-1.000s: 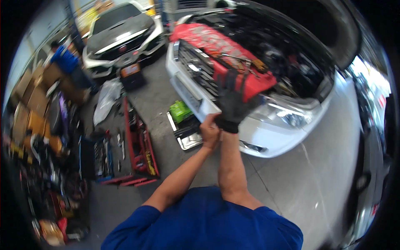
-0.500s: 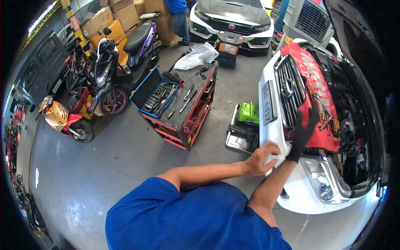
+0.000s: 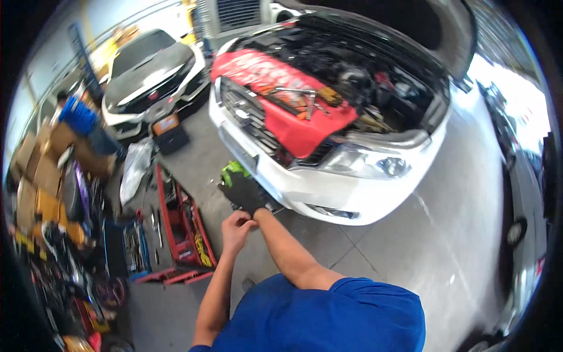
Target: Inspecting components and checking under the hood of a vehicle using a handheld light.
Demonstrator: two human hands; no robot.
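My right hand (image 3: pixel 241 191) wears a black work glove and holds nothing; its fingers are apart, though motion blurs them. At its wrist, my bare left hand (image 3: pixel 236 230) pinches the edge of the glove's cuff (image 3: pixel 255 206). Both hands are held in front of the white car (image 3: pixel 328 188), near its front bumper. Beyond the gloved fingers, a bright green thing (image 3: pixel 234 168) shows partly on the floor. A red fender cover (image 3: pixel 305 132) lies over the grille and front edge of the engine bay, with several hand tools (image 3: pixel 311 102) on it.
The car's hood (image 3: pixel 410 29) is raised. To the left stand a red tool cart (image 3: pixel 170 205) and an open blue socket case (image 3: pixel 120 249). Farther left are motorcycles and cardboard boxes (image 3: pixel 47 176). Another white car (image 3: pixel 146 70) and a person in blue (image 3: pixel 82 117) are behind; a dark car (image 3: pixel 522 217) is at right.
My view has swung right toward the white car. My left fingers, curled near the right wrist before, now close at the glove's cuff. The gloved hand has moved from the grille to before the bumper.
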